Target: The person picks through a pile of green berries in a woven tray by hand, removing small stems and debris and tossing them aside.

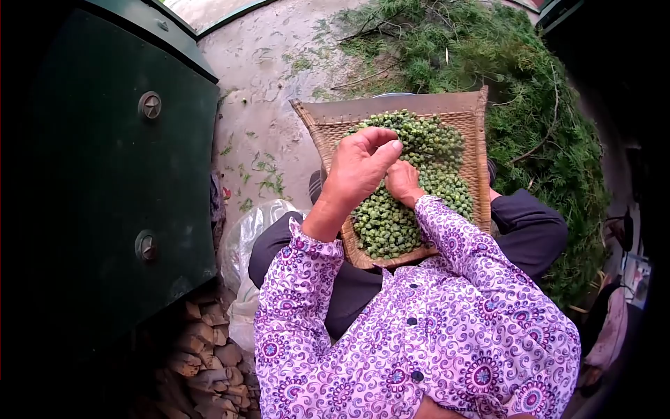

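Note:
A woven winnowing basket (477, 160) rests across my lap, holding a thick layer of small round green cones (391, 227). Above its middle, my left hand (354, 167) is raised with thumb and fingertips pinched together. Whatever is between those fingertips is too small or hidden to make out. My right hand (403, 183) is just beside it, lower down and against the cones. Its fingers are curled closed, and their tips are hidden from view, so I cannot see what they hold.
Cut evergreen branches (551, 133) are heaped beyond the basket and along its right. A dark green metal door (125, 174) stands at the left. Near my left knee lies a clear plastic bag (244, 244), with stacked split wood (209, 356) below. Green sprigs litter the concrete floor (258, 77).

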Available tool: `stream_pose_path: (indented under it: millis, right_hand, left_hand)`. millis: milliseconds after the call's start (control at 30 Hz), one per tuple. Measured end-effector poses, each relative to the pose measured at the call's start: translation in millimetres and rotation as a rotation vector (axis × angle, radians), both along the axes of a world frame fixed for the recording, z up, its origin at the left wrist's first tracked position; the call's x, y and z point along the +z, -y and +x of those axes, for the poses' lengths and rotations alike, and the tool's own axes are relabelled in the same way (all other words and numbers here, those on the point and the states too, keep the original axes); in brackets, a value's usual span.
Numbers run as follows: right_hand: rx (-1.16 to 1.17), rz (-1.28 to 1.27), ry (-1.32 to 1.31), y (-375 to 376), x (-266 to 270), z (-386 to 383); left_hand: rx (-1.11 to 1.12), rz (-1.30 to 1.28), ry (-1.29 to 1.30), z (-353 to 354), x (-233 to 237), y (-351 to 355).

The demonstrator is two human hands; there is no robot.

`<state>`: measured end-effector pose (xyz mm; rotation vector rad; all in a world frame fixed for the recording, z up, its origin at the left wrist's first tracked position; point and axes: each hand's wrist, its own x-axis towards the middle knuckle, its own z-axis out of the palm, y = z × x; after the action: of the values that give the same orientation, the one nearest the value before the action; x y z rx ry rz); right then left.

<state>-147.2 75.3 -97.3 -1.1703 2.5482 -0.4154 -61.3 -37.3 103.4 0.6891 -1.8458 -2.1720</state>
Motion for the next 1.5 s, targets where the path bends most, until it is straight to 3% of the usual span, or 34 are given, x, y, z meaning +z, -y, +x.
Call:
stream_pose_path:
  millis: [67, 200, 333, 533, 600, 733, 867, 967, 1033, 1133, 1333, 1400, 1500]
  right_hand:
    - [-0.002, -0.015, 0.025, -1.9, -10.1, -7.7]
    - [-0.186, -0.205, 0.541, -21.9, 3.6, -29.5]
    - [0.005, -0.251, 0.59, -35.9, 32.9, -21.7]
    - [0.43, -0.387, 0.194, -22.5, 31.9, 24.8]
    - [0.514, -0.216, 0.065, -11.5, 34.8, 31.6]
    - [0.569, -0.326, -0.063, 2.2, 2.2, 35.0]
    - [0.362, -0.2, 0.045, 2.4, 15.6, 33.6]
    - [0.117, -0.283, 0.6, -12.8, 24.3, 17.7]
    - [0.021, -0.323, 0.758, -26.1, 55.5, 10.6]
    - [-0.11, -0.376, 0.985, -49.6, 94.8, -10.8]
    - [-0.079, -0.54, 1.022, -72.9, 138.1, -22.4]
    - [-0.095, -0.591, 0.99, -78.1, 143.5, -19.9]
    - [-0.01, -0.566, 0.564, -91.9, 146.2, -21.0]
  left_hand:
    - [-0.006, -0.007, -0.001, -0.1, 1.9, 0.6]
    - [-0.002, -0.007, -0.008, -0.6, -1.0, -0.3]
    - [-0.017, -0.009, -0.006, -2.7, -2.2, -4.1]
    - [-0.048, -0.037, -0.004, -4.3, -3.9, -8.4]
    - [-0.042, -0.039, -0.006, -4.1, -5.1, -7.7]
    - [-0.04, -0.02, -0.033, -2.7, -7.5, -4.4]
    - [-0.041, -0.051, -0.015, -0.2, -5.1, -1.1]
    - [-0.05, -0.05, -0.031, 0.3, -9.7, -1.9]
    - [-0.106, -0.212, 0.042, 0.7, -18.2, -0.6]
    - [-0.132, -0.256, 0.095, -2.5, -24.8, -7.0]
    - [-0.35, -0.348, 0.152, -10.7, -44.4, -35.6]
    - [-0.406, 0.004, 0.214, -15.1, -44.9, -42.3]
    - [-0.415, -0.046, 0.279, -18.5, -40.3, -47.3]
